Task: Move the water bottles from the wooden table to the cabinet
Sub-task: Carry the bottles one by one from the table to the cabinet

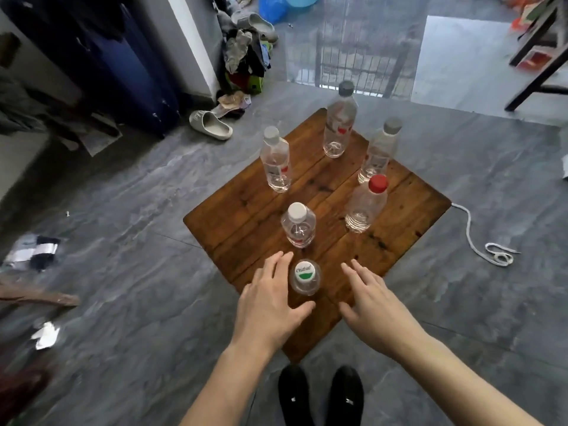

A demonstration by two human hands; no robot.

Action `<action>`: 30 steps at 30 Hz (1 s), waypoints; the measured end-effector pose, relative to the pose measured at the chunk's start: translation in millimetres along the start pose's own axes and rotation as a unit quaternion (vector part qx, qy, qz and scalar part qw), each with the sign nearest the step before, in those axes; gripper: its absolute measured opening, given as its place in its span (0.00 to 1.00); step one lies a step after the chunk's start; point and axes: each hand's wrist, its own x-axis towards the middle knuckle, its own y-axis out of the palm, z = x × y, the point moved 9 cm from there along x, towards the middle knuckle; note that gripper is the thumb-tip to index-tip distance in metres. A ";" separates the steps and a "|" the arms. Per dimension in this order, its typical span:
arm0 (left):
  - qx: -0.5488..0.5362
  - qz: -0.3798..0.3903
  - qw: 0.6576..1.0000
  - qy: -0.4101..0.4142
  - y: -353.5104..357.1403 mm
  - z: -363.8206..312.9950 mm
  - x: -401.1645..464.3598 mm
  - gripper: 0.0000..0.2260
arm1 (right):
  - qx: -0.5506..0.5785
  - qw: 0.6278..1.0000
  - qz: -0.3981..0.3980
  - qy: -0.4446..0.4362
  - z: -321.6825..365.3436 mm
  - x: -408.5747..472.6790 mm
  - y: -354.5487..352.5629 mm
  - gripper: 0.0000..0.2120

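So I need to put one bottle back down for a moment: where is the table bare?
The table's right corner, beyond the red-capped bottle, is bare, as is the middle strip between the left bottle and the red-capped one. The near corner is crowded: both hands flank the green-label bottle.

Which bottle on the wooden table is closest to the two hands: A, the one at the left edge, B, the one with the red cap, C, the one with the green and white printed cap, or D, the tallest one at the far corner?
C: the bottle with the green and white printed cap stands at the near corner of the wooden table, right beside the left hand and just left of the right hand.
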 end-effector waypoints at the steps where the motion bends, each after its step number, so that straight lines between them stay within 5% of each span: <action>1: -0.036 -0.007 0.999 0.004 11.3 5.3 6.3 0.41 | 0.010 1.000 0.010 0.006 -5.1 10.9 13.2 0.34; 8: -0.254 -0.081 0.962 0.064 46.0 20.8 30.6 0.30 | 0.093 0.995 0.031 0.036 -23.1 63.1 77.2 0.33; 16: -0.294 -0.090 0.944 0.122 28.2 4.7 33.8 0.27 | 0.269 0.962 -0.006 0.041 -22.4 77.0 92.5 0.25; 18: -0.301 -0.100 0.939 0.132 8.9 -5.8 29.7 0.26 | 0.415 0.905 -0.003 0.089 -24.1 69.0 86.6 0.22; 21: -0.311 -0.091 0.932 0.161 -29.4 -34.4 23.0 0.25 | 0.659 0.729 0.023 0.185 -20.8 47.8 74.1 0.18; 23: -0.311 -0.085 0.930 0.176 -59.0 -56.3 16.8 0.26 | 0.734 0.646 0.031 0.208 -15.3 30.8 53.6 0.16; 30: -0.308 -0.076 0.929 0.190 -162.1 -129.9 -17.3 0.31 | 0.807 0.550 0.106 0.186 17.1 -40.7 -35.8 0.23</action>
